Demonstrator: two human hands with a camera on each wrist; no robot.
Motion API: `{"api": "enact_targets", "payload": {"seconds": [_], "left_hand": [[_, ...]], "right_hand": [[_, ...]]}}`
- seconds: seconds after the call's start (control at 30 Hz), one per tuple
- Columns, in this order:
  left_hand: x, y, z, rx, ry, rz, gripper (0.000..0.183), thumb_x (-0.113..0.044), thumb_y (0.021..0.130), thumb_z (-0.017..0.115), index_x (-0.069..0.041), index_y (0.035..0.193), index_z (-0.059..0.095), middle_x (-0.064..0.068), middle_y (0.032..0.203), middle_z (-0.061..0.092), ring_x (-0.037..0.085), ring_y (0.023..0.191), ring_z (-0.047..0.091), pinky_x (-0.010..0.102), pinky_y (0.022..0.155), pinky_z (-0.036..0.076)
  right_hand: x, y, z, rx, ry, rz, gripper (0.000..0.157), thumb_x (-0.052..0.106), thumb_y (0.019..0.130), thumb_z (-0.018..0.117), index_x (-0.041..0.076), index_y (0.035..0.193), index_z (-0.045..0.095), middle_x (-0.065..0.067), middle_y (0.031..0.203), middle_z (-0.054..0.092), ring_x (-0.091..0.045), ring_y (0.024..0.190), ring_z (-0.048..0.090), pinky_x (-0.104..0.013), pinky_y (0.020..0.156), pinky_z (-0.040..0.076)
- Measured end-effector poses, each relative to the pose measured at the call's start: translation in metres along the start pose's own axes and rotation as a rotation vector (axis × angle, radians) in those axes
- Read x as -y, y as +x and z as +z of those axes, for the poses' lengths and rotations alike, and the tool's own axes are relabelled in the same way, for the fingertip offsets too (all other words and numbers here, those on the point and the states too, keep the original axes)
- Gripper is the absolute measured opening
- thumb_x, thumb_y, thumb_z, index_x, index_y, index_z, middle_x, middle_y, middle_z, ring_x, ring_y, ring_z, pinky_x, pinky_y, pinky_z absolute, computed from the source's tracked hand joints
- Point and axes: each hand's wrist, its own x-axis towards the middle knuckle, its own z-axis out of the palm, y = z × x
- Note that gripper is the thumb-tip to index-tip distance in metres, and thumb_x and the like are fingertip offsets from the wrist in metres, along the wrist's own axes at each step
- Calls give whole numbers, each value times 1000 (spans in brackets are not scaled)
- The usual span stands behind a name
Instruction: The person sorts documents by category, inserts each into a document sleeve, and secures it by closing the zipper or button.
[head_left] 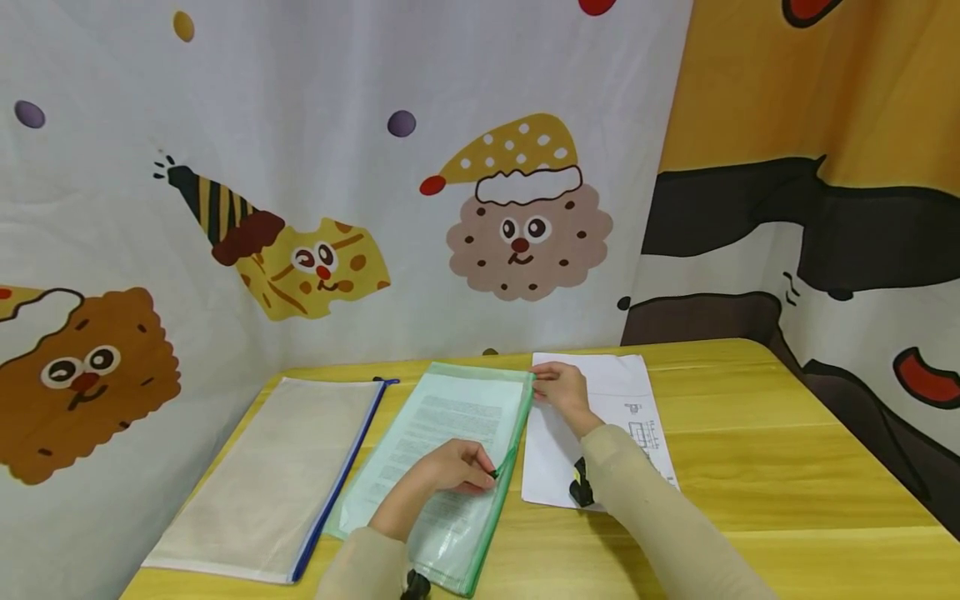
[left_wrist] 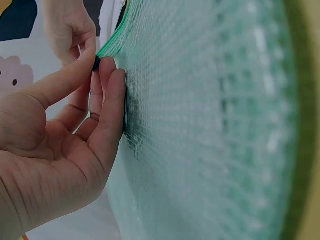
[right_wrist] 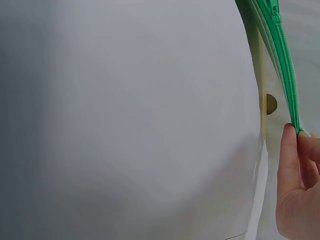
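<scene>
A green mesh zipper pouch (head_left: 480, 373) lies on the table with a printed sheet (head_left: 450, 417) showing through it. Halfway along its right edge, my left hand (head_left: 453, 467) pinches the small dark pull tab (left_wrist: 97, 63) of the zipper between thumb and fingers. Farther up, my right hand (head_left: 562, 387) pinches the pouch's far right corner at the end of the green zipper (right_wrist: 287, 65). From the right wrist, the zipper teeth look joined between the slider (right_wrist: 275, 18) and that corner. In the left wrist view, the mesh fills the right side.
Left of the green pouch lies a pale pouch (head_left: 255, 475) with a blue zipper (head_left: 337, 492). Under my right forearm is a white sheet (head_left: 547, 467) with line drawings. The wooden table (head_left: 750, 467) meets a printed curtain (head_left: 420, 275) at the back.
</scene>
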Motion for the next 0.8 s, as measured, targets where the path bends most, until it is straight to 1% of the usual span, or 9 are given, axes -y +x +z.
{"api": "enact_targets", "payload": {"seconds": [0.17,0.37,0.5,0.8], "left_hand": [[1,0,-2,-3,12,0,15,-3,81,71,2,90,61,4,80,63,11,70,61,27,68,55],[1,-4,-4,-1,11,8,15,-2,81,70,3,90,61,4,79,62,11,70,61,28,69,55],[1,-7,-5,7,12,12,14,-1,81,70,4,90,61,4,77,61,11,70,62,28,69,55],[3,-12,-6,25,40,16,15,-2,81,71,3,90,61,2,77,61,11,71,61,29,69,55]], "right_hand": [[1,0,-1,-3,3,-2,22,-7,81,66,-1,102,70,-17,96,68,-15,70,67,-35,70,57],[3,0,-2,-5,2,-7,22,-7,82,65,-1,102,70,-18,97,68,-16,71,67,-30,67,57],[3,-1,-2,-2,-1,-4,21,-6,82,65,0,102,70,-18,96,69,-17,73,68,-29,66,57],[1,-1,-3,-3,0,4,21,-6,82,65,0,102,70,-17,96,68,-15,71,66,-27,65,57]]}}
